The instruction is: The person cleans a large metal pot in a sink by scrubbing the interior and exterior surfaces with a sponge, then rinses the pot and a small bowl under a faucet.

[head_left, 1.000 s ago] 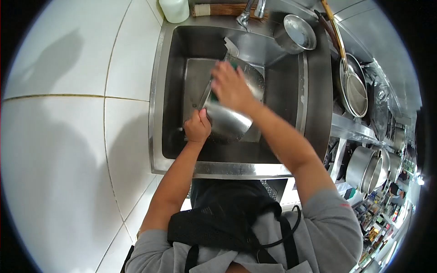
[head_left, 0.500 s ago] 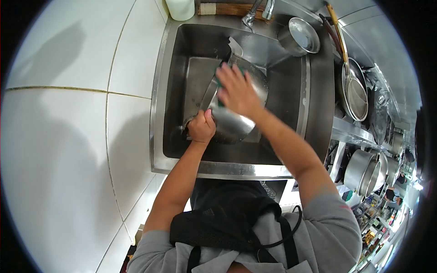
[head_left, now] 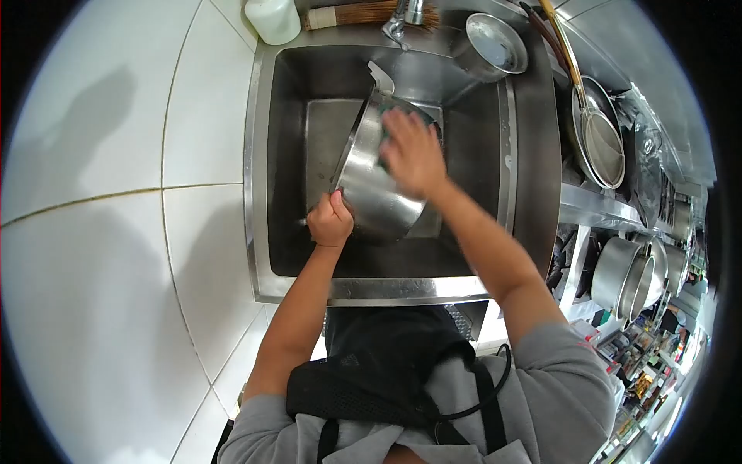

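Left hand, fingers clenched, grips the tilted pot over the sink; right hand presses spread fingers on its side

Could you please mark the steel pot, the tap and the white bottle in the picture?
steel pot (head_left: 371,197), head view, on its outer side wall.
tap (head_left: 396,26), head view, on its spout.
white bottle (head_left: 270,19), head view, on its body.

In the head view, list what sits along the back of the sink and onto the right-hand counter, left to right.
White bottle → bristle brush → steel bowl → wire strainer.
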`<action>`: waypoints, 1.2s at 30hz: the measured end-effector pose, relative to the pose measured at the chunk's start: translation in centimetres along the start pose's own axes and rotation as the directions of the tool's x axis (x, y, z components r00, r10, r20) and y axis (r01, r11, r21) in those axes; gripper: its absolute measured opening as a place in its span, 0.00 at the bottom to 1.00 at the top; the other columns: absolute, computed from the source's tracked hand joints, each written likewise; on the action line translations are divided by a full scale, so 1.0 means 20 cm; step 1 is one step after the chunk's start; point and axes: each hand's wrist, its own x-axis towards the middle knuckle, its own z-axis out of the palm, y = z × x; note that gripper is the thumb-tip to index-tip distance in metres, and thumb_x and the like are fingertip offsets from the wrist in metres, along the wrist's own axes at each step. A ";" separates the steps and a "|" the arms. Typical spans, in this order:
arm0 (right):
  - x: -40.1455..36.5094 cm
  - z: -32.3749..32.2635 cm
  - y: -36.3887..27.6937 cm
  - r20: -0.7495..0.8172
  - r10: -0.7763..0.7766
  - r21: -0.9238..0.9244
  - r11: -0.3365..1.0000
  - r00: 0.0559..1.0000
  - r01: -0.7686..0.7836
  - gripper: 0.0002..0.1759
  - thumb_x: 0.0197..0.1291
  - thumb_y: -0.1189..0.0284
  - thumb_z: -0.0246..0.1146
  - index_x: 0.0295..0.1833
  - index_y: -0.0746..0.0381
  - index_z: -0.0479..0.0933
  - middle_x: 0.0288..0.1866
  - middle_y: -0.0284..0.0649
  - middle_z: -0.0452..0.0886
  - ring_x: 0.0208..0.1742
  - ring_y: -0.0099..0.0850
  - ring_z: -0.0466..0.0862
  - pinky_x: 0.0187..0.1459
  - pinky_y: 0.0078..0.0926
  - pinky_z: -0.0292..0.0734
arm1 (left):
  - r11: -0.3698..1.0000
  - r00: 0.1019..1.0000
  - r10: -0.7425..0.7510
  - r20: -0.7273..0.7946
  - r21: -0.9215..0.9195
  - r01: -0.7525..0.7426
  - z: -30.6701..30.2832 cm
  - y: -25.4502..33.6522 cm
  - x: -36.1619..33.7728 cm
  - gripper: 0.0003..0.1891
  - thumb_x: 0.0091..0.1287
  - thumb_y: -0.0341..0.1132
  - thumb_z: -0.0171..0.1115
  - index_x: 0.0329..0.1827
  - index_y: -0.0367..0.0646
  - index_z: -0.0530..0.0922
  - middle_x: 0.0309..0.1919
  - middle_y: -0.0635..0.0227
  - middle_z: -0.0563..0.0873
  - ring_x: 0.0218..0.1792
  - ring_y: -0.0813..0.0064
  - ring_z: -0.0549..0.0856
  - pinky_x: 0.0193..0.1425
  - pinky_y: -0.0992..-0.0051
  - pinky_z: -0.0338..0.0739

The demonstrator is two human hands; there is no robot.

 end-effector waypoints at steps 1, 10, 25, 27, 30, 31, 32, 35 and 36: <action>-0.15 -0.04 -0.11 0.014 -0.163 -0.091 0.982 0.986 0.164 0.33 0.65 0.54 0.57 0.74 0.50 0.66 0.80 0.40 0.61 0.79 0.48 0.59 0.75 0.62 0.50 | 1.000 1.000 -0.008 0.012 -0.019 0.008 0.00 0.01 0.00 0.18 0.75 0.38 0.52 0.25 0.39 0.74 0.18 0.49 0.80 0.22 0.43 0.82 0.24 0.54 0.74; 0.17 0.09 0.39 0.218 0.269 0.321 0.888 0.938 -0.329 0.36 0.68 0.47 0.50 0.76 0.54 0.65 0.76 0.48 0.67 0.77 0.52 0.64 0.76 0.45 0.56 | 1.000 1.000 0.017 0.006 0.024 -0.017 0.00 0.00 0.00 0.18 0.75 0.37 0.52 0.25 0.38 0.73 0.18 0.49 0.78 0.21 0.43 0.81 0.22 0.54 0.73; -0.54 -0.03 0.02 0.018 -0.175 0.009 0.985 0.984 0.175 0.32 0.68 0.67 0.60 0.77 0.47 0.64 0.81 0.38 0.59 0.82 0.48 0.53 0.77 0.57 0.51 | 0.997 0.990 0.038 0.134 0.066 -0.047 -0.10 0.02 0.05 0.19 0.77 0.44 0.49 0.30 0.40 0.76 0.21 0.49 0.82 0.26 0.43 0.83 0.30 0.51 0.77; -0.54 -0.01 0.13 -0.052 0.290 0.496 0.838 0.956 -0.227 0.29 0.72 0.67 0.56 0.77 0.48 0.62 0.82 0.38 0.57 0.80 0.50 0.57 0.76 0.45 0.57 | 0.997 0.983 0.058 0.176 0.034 -0.065 -0.12 0.07 0.11 0.19 0.76 0.45 0.49 0.33 0.40 0.76 0.24 0.48 0.83 0.28 0.42 0.84 0.32 0.50 0.77; -0.59 -0.11 0.16 0.055 0.243 0.609 0.760 0.968 -0.226 0.27 0.75 0.67 0.52 0.77 0.50 0.61 0.82 0.42 0.55 0.76 0.51 0.63 0.73 0.37 0.63 | 0.995 0.963 0.055 0.264 0.065 -0.075 -0.10 0.32 0.33 0.19 0.75 0.48 0.50 0.42 0.39 0.77 0.29 0.44 0.85 0.34 0.41 0.85 0.38 0.49 0.78; -0.60 -0.12 0.15 0.041 0.247 0.615 0.757 0.968 -0.220 0.27 0.75 0.67 0.52 0.77 0.50 0.61 0.82 0.42 0.55 0.76 0.51 0.63 0.73 0.37 0.63 | 0.989 0.952 0.019 0.305 0.133 -0.062 -0.05 0.40 0.41 0.20 0.74 0.50 0.51 0.46 0.38 0.78 0.32 0.42 0.86 0.38 0.40 0.85 0.42 0.49 0.78; -0.60 -0.13 0.14 0.074 0.242 0.591 0.771 0.967 -0.238 0.27 0.75 0.67 0.51 0.77 0.50 0.61 0.83 0.42 0.53 0.75 0.51 0.65 0.72 0.37 0.64 | 0.981 0.937 -0.047 0.347 0.191 -0.022 0.02 0.45 0.50 0.22 0.74 0.51 0.52 0.50 0.38 0.78 0.35 0.40 0.86 0.42 0.40 0.85 0.46 0.49 0.78; -0.58 -0.17 0.14 0.043 0.231 0.587 0.782 0.972 -0.212 0.27 0.75 0.65 0.51 0.77 0.51 0.61 0.77 0.51 0.63 0.70 0.54 0.70 0.68 0.41 0.69 | 0.960 0.879 -0.159 0.449 0.277 0.032 0.23 0.49 0.76 0.25 0.74 0.53 0.51 0.53 0.37 0.80 0.38 0.37 0.86 0.47 0.39 0.84 0.53 0.50 0.77; -0.56 -0.21 0.16 0.158 0.288 0.575 0.751 0.944 -0.325 0.27 0.75 0.63 0.52 0.77 0.51 0.62 0.70 0.56 0.69 0.67 0.55 0.73 0.66 0.43 0.71 | 0.948 0.825 -0.222 0.520 0.313 0.058 0.26 0.48 0.80 0.25 0.74 0.53 0.51 0.53 0.37 0.81 0.39 0.36 0.86 0.49 0.39 0.84 0.56 0.50 0.76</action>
